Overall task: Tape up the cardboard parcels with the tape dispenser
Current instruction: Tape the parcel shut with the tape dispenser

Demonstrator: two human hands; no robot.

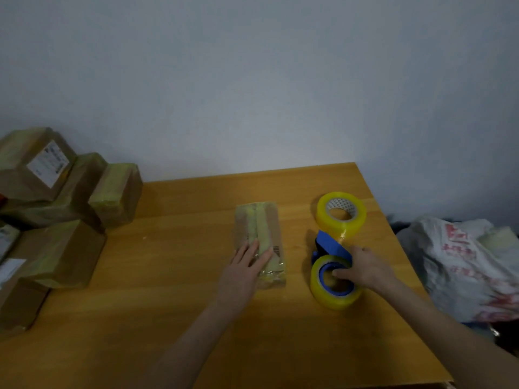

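1. Parcel stack (pixel 56 192): at the left end of the surface (pixel 168 318), the boxes leaning on one another. Risk: pushing a finished box against it could tip the pile.
2. Single parcel (pixel 259 223): mid-surface, with yellowish tape strips running along its top. My left hand (pixel 244 270) lies flat on its near end, fingers straight, pressing down and gripping nothing. Risk: a flat palm may not anchor it, so a tape pull could drag it and the strip would land askew or wrinkled.
3. Tape dispenser (pixel 332 248): resting just right of the parcel. My right hand (pixel 365 270) is curled over it, with one digit inside the roll's core. Risk: a grip on the roll could stop it turning, and the tape could jam or tear.
4. Spare roll (pixel 341 213): just behind the dispenser; I cannot tell if they touch. Risk: lifting the dispenser could knock it and send it rolling off.
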